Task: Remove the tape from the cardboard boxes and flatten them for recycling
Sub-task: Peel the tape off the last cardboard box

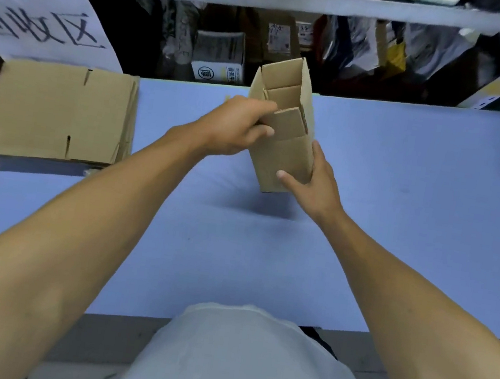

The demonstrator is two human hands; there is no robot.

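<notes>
while the small cardboard box (282, 129) hangs tilted above the blue table (400, 210), open end up, the left hand (234, 129) pinches a side flap with curled fingers, likely to pull the walls sideways. the right hand (311, 178) clasps the lower body, thumb across the front, bracing it so it can collapse. no tape shows on it. flattened boxes (57, 112) lie stacked at the table's left edge, below a paper sign (38, 18), probably the recycling spot.

Open cardboard box (283, 149) above blue table (400, 210), in both hands' grip.
</notes>
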